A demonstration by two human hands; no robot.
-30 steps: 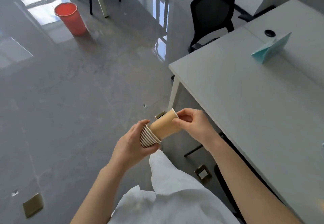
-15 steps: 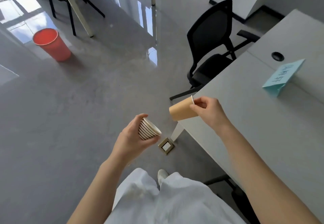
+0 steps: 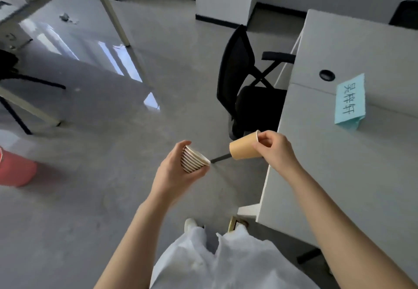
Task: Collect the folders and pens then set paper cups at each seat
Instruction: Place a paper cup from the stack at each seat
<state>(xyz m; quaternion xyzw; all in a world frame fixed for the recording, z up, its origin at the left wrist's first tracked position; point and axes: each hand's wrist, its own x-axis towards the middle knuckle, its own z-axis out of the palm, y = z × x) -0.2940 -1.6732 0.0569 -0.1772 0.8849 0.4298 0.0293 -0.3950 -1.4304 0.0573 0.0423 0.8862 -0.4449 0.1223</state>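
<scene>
From the head camera, two hands show. The left hand (image 3: 178, 171) is curled round a nested stack of cups (image 3: 193, 159), about seven white rims counted along its ribbed side. The right hand (image 3: 274, 149) pinches the rim of one separate paper cup (image 3: 245, 148), a smooth tan cone lying sideways in the air just beside the edge of the pale, matte desk (image 3: 339, 175). One folded teal name card (image 3: 350, 102) stands on that desk, and one black mesh chair (image 3: 244, 85) is tucked beside it. Since half a second ago the single cup has moved further from the stack, and the red bucket (image 3: 15, 171) has slid to the left edge of view.
</scene>
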